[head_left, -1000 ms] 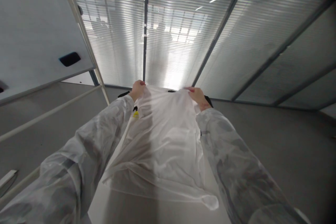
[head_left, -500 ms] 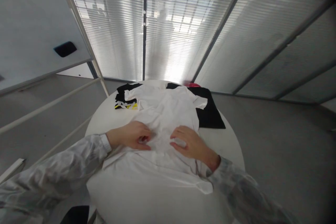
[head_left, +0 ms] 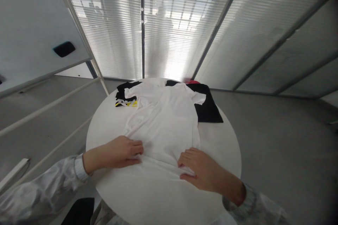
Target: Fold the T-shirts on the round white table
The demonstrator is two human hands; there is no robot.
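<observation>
A white T-shirt (head_left: 165, 123) lies spread on a round white table (head_left: 221, 151), its neck end away from me and its sleeves out to the sides. My left hand (head_left: 118, 152) has its fingers curled on the shirt's near left corner. At the near right side, my right hand (head_left: 202, 170) grips the fabric between bent fingers and thumb. Between my hands the lower edge is drawn nearly straight, with creases. Fine wrinkles run up the shirt's left side.
Black fabric with a yellow-and-white pattern (head_left: 126, 102) lies under the left sleeve. A larger black cloth (head_left: 210, 110) sits under the right sleeve, with a red item (head_left: 192, 82) behind it. White rails (head_left: 50, 105) stand left; a translucent wall (head_left: 169, 42) rises beyond.
My hands have moved toward me and farther apart. The shirt's lower part, bunched and draped toward me before, now lies flatter and ends near my hands.
</observation>
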